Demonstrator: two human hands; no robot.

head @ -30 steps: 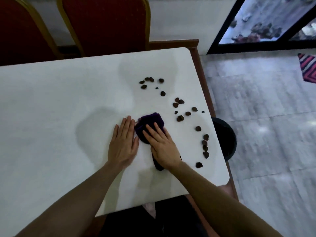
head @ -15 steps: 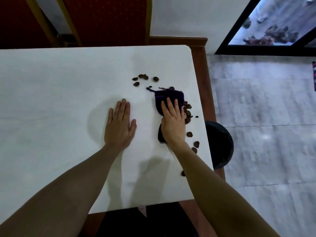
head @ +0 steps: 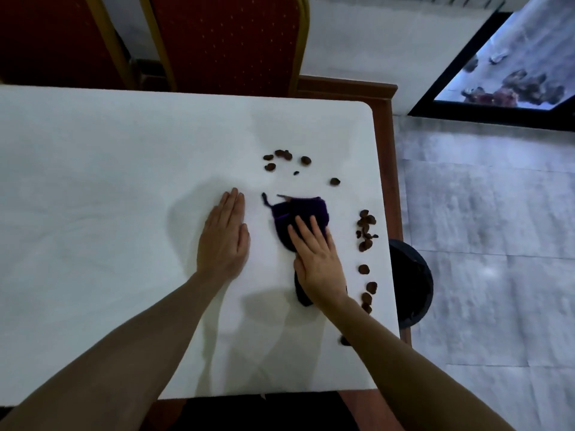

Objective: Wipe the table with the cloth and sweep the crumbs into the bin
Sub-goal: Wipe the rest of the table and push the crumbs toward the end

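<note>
**Purple cloth under my right hand, crumbs along the bench edge**

The purple cloth (head: 298, 217) lies bunched on the white bench (head: 109, 181), right of centre, with a loose thread trailing from its far left corner. My right hand (head: 317, 259) presses down on its near half, fingers straight and flat on the fabric, so this grip is open and pins the cloth rather than clasping it; a dark end of the cloth shows by my wrist. My left hand (head: 225, 241) rests palm down on the bare bench just beside the cloth, fingers together and straight, holding nothing.

Brown crumbs (head: 366, 228) sit in a loose line between the cloth and the right edge of the bench, strung out toward me. A second small scatter (head: 281, 158) lies farther away, beyond the cloth.

The black bin (head: 410, 281) stands on the floor just beside the bench's right edge, partly tucked under it, near the line of crumbs. Two red chairs (head: 227, 42) stand at the far side.
</note>
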